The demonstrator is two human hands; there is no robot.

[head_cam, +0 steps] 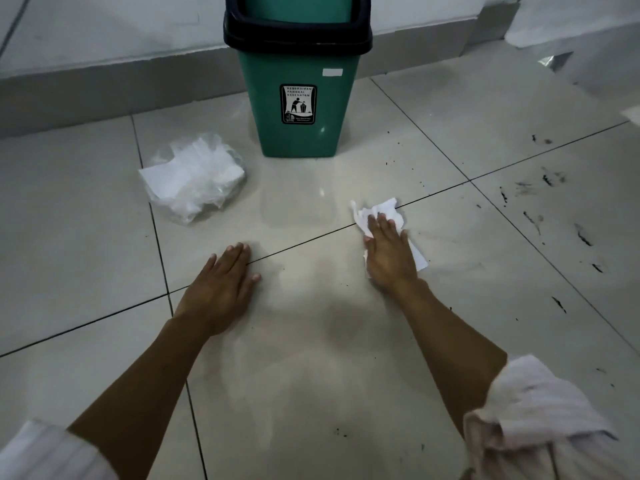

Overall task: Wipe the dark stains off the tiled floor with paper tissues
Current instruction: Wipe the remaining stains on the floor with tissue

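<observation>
Hands flat: R hand point(388, 252) on tissue point(381, 211), L hand point(221, 289) on bare floor point(311, 358), stains point(554, 209) further R.

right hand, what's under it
A crumpled white paper tissue lies under the right hand, pressed flat to the tiled floor and sticking out past the fingers and thumb side. Any stain beneath the tissue is covered and cannot be seen.

crumpled white tissue point(388, 211) flat on floor tile, dark stains point(550, 209) scattered to its right, prob. smeared
</observation>
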